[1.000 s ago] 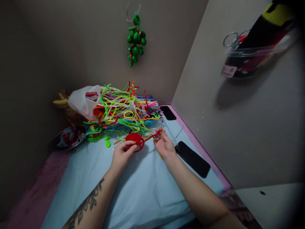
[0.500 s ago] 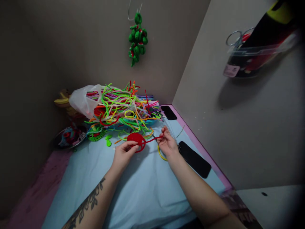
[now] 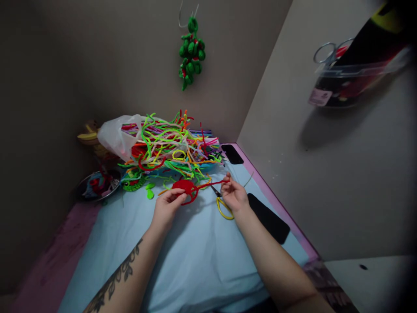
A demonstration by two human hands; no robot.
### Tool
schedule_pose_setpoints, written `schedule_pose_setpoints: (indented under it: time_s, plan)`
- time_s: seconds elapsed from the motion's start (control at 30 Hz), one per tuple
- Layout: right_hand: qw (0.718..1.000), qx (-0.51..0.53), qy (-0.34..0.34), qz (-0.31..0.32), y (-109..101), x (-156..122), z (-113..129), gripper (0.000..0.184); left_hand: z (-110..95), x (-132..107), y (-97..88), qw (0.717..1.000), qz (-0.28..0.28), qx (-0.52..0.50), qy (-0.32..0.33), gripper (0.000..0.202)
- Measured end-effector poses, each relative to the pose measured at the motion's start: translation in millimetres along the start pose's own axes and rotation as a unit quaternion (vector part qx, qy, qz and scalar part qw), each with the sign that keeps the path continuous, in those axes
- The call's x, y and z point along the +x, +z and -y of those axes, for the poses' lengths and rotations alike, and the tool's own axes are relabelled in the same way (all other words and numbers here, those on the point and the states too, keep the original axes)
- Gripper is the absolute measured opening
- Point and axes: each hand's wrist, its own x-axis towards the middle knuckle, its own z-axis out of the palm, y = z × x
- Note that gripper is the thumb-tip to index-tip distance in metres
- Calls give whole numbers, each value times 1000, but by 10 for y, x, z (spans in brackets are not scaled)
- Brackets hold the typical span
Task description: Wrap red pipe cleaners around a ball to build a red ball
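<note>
Head view: where is the red round piece (image 3: 183, 186), and what has hold of it?

— Over the middle of the worktop (image 3: 192, 269), toward its far side. The left hand (image 3: 167, 208) pinches its near edge between thumb and fingers, and a shadow beneath suggests it is lifted.

— And the right hand (image 3: 235, 195)?

— Its fingertips are closed on the end of a red strand (image 3: 211, 184), which runs nearly straight from the piece's right side.

— So which step is this?

— Shaping or winding the strand, I'd judge, with one hand anchoring and the other drawing it out. The next move seems to call for a firm left pinch and light, even tension on the right, so that the round does not warp.

— What lies around them?

— Yellow-handled scissors (image 3: 218, 200) sit just beside the right hand; I cannot tell whether they touch. A large black phone (image 3: 269, 219) lies along the right edge, a smaller dark device (image 3: 232, 154) near the far right corner. Colourful fuzzy stems (image 3: 169, 139) spill from a white plastic bag (image 3: 119, 134) along the far edge, and a metal bowl (image 3: 99, 198) stands by the left edge.

— And the room?

— Light blue cloth covers most of the surface, leaving pinkish edges bare. Grey walls meet behind it; a green bundle (image 3: 192, 50) hangs on the back one, and a clear container (image 3: 345, 71) is on the right one.
</note>
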Motion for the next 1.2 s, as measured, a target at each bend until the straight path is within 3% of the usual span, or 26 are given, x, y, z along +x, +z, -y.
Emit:
schedule_pose_setpoints:
  time_s: [0.17,0.3,0.4,0.5,0.57,0.63,0.7,0.77,0.87,0.93,1.1,1.2]
  plan:
    - [988,-112,-102,-23,-26,13,-16,29,-6,10,-16,1000,-9,0,-7,31]
    - [931,-260,-249,-66,-105,58,-29,32,-16,-13,12,1000,3,4,-6,28]
    - [839,-396,-367,-73,-120,34,-8,26,-9,-28,35,1000,20,7,-8,27]
    - [699,-538,-465,-72,-86,-52,4,34,2,-28,37,1000,26,7,-2,26]
    - [620,-596,-509,-44,-52,-122,-15,41,6,-25,29,999,33,16,6,25]
    - [577,-625,-525,32,-19,-185,-66,35,11,-26,23,998,48,31,9,24]
    - [556,-645,-506,136,9,-233,-142,21,20,-32,21,997,63,44,10,23]
    - [552,-661,-457,223,35,-269,-223,11,31,-37,23,996,69,53,13,22]
    - [571,-675,-384,265,69,-302,-305,10,42,-35,20,996,67,55,19,21]
    - [600,-672,-343,265,82,-311,-321,19,43,-31,14,996,67,50,21,21]
    - [712,-629,-219,223,71,-295,-311,26,33,-46,3,993,97,65,15,20]
    - [745,-616,-188,174,64,-287,-320,22,6,-74,13,990,114,85,23,17]
